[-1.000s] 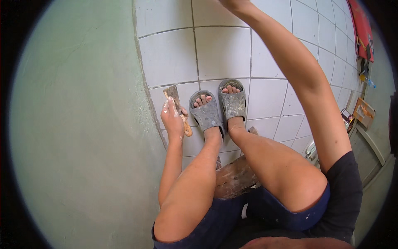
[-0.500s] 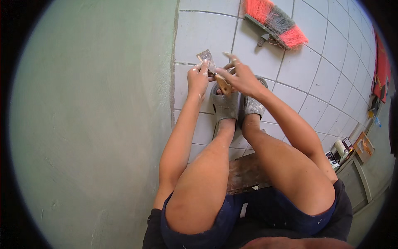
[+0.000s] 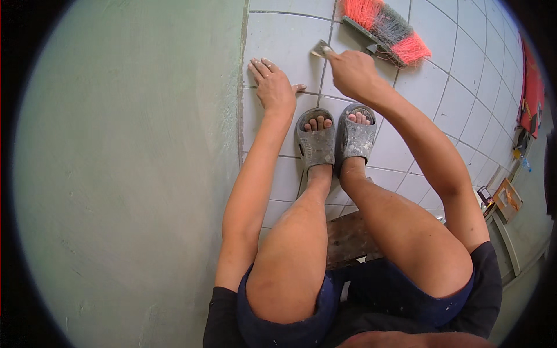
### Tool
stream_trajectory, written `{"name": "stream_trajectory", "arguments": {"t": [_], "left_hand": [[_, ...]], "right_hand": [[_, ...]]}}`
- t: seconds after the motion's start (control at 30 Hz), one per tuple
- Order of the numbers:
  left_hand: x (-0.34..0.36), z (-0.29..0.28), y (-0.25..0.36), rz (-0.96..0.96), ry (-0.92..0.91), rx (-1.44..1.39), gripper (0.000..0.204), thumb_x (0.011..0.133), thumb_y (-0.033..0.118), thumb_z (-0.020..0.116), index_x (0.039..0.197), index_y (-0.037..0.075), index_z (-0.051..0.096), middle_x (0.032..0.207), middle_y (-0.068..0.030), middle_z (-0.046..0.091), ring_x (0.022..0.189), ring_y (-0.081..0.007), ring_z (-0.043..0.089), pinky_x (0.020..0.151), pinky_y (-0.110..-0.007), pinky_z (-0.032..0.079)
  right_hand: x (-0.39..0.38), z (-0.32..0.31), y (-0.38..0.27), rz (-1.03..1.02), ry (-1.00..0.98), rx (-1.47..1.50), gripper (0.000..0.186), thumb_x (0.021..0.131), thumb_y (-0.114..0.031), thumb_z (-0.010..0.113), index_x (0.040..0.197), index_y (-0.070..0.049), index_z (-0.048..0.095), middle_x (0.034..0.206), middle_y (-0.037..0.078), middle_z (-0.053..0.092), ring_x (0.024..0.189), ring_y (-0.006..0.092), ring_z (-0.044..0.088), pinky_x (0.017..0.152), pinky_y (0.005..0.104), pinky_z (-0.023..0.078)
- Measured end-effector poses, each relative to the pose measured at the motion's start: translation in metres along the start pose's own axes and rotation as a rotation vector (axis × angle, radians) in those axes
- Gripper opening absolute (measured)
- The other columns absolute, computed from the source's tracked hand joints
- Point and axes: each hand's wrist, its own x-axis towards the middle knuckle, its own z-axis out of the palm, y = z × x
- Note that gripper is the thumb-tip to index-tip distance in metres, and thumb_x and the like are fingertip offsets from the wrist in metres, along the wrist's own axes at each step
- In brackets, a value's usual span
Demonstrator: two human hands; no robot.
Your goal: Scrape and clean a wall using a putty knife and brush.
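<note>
My right hand point(image 3: 355, 72) is closed around a putty knife point(image 3: 319, 49). Its blade points left over the white tiled floor point(image 3: 287, 35), while the handle is hidden within my fist. Close to the grey-green wall point(image 3: 133, 151), my left hand point(image 3: 272, 87) has its fingers stretched out, palm down over a tile; pale residue marks the fingertips. Whether that palm presses on the tile I cannot tell. Nothing is in the left hand.
A broom head point(image 3: 387, 33) with orange and grey bristles lies beyond my right hand. My feet in splattered grey slippers point(image 3: 316, 149) stand between my arms. A stained wooden board point(image 3: 346, 239) lies under my legs. Off right are a red object point(image 3: 532, 95) and a small picture-like panel point(image 3: 508, 200).
The putty knife, earlier at my left fingers with my right hand beside it, is now in my right hand, farther right and forward. My left hand has opened flat and moved slightly forward.
</note>
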Motion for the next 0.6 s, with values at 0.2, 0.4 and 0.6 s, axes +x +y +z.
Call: {"name": "stream_trajectory", "arguments": {"t": [0.2, 0.4, 0.6], "left_hand": [[0.020, 0.020, 0.002, -0.016, -0.129, 0.179, 0.126, 0.064, 0.055, 0.089, 0.145, -0.023, 0.032, 0.152, -0.0421, 0.033, 0.147, -0.0494, 0.030, 0.124, -0.046, 0.026], [0.022, 0.037, -0.003, -0.013, 0.014, 0.137, 0.128, 0.060, 0.054, 0.090, 0.143, -0.025, 0.032, 0.148, -0.0449, 0.036, 0.145, -0.0528, 0.032, 0.125, -0.048, 0.023], [0.026, 0.043, -0.002, -0.021, -0.031, 0.150, 0.123, 0.064, 0.052, 0.090, 0.142, -0.025, 0.033, 0.147, -0.0458, 0.037, 0.143, -0.0553, 0.033, 0.124, -0.050, 0.023]], "right_hand": [[0.008, 0.001, 0.008, 0.014, 0.016, 0.030, 0.016, 0.083, -0.007, 0.060, 0.086, 0.001, 0.072, 0.083, 0.021, 0.073, 0.081, 0.0377, 0.073, 0.071, 0.0464, 0.058], [0.021, -0.003, 0.009, -0.050, 0.007, -0.023, 0.016, 0.083, -0.008, 0.061, 0.078, 0.000, 0.073, 0.082, 0.021, 0.073, 0.079, 0.0368, 0.073, 0.071, 0.0460, 0.059], [0.025, -0.012, 0.003, -0.092, -0.020, -0.069, 0.016, 0.082, -0.008, 0.061, 0.078, -0.001, 0.074, 0.082, 0.020, 0.073, 0.080, 0.0358, 0.074, 0.070, 0.0451, 0.059]]}}
